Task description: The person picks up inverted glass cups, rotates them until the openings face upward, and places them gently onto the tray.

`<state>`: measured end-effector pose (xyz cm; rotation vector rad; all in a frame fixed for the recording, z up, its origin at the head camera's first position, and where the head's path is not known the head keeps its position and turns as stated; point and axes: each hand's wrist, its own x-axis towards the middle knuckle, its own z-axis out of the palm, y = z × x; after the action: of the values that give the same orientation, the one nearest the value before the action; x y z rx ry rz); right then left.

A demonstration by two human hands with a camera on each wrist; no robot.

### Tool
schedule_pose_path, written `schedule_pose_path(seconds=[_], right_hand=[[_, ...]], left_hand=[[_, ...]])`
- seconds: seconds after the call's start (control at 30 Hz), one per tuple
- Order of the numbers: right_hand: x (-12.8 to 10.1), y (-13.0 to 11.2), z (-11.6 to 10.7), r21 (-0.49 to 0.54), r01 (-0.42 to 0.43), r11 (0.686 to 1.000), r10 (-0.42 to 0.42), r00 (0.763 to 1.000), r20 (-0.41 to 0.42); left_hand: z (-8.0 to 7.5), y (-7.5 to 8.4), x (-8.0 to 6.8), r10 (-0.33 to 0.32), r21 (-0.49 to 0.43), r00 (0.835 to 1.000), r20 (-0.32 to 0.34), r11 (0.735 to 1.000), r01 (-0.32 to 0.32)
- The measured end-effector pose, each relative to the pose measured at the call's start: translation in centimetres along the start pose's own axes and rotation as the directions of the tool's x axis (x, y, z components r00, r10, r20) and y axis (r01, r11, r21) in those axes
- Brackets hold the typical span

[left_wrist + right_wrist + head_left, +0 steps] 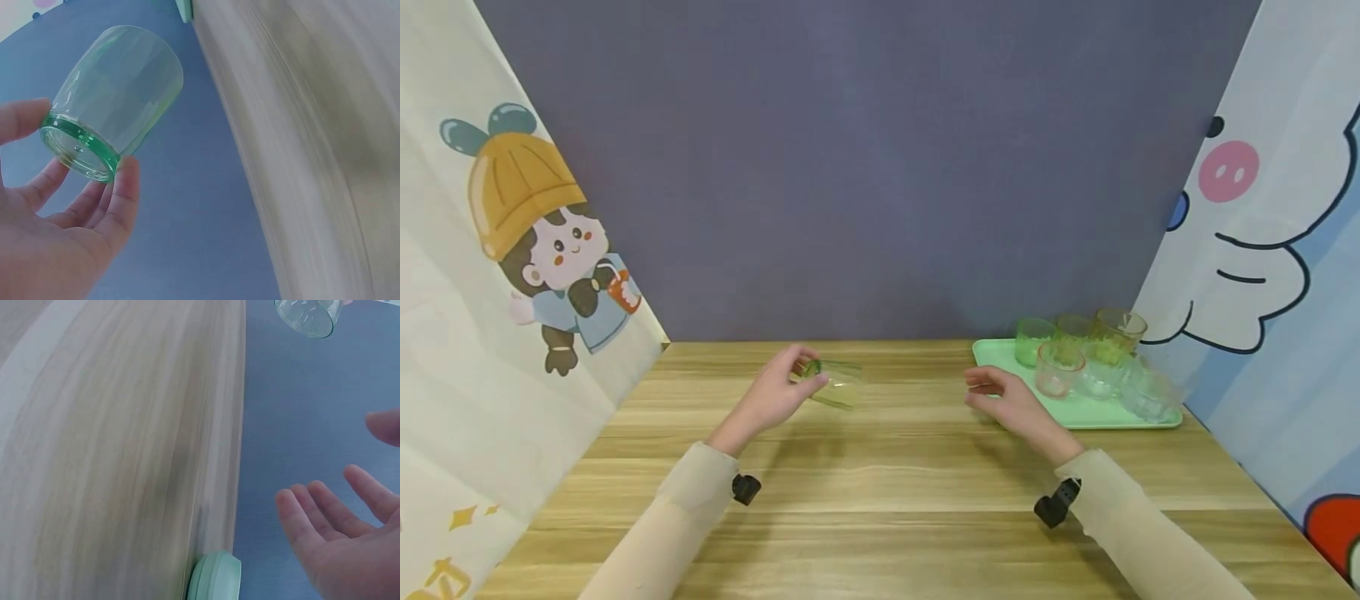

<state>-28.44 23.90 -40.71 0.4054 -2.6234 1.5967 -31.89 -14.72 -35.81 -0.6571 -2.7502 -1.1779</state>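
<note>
My left hand (778, 390) pinches a clear green drinking glass (119, 94) round its thick base, thumb on one side and fingers on the other. In the head view the glass lies on its side in the air, its mouth pointing right, over the left half of the table. My right hand (1011, 407) holds nothing; its fingers (297, 515) are loosely bent and apart from the thumb. It hovers just left of the green tray (1112, 421), facing the glass across a gap.
On the tray stand several glasses: a green glass (1033, 342), an amber glass (1122, 329), a pink-rimmed glass (1058, 371) and clear ones, with a clear glass (1150, 392) leaning at the right. A grey-blue panel (880, 183) rises behind the wooden table (887, 483), with printed curtains on both sides.
</note>
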Motion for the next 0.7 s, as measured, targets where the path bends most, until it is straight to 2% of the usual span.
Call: schedule_pose_path(seconds=[0.43, 0.7], right_hand=[[0.0, -1.1, 0.8, 0.106, -0.019, 0.994, 0.019, 1.0, 0.004], [0.3, -0.9, 1.5, 0.176, 0.002, 0.984, -0.002, 1.0, -0.002]], left_hand=[[1.0, 1.1, -0.2, -0.045, -0.154, 0.999, -0.002, 0.987, 0.044], [1.8, 1.7, -0.1, -0.048, -0.268, 0.999, 0.01, 0.962, 0.049]])
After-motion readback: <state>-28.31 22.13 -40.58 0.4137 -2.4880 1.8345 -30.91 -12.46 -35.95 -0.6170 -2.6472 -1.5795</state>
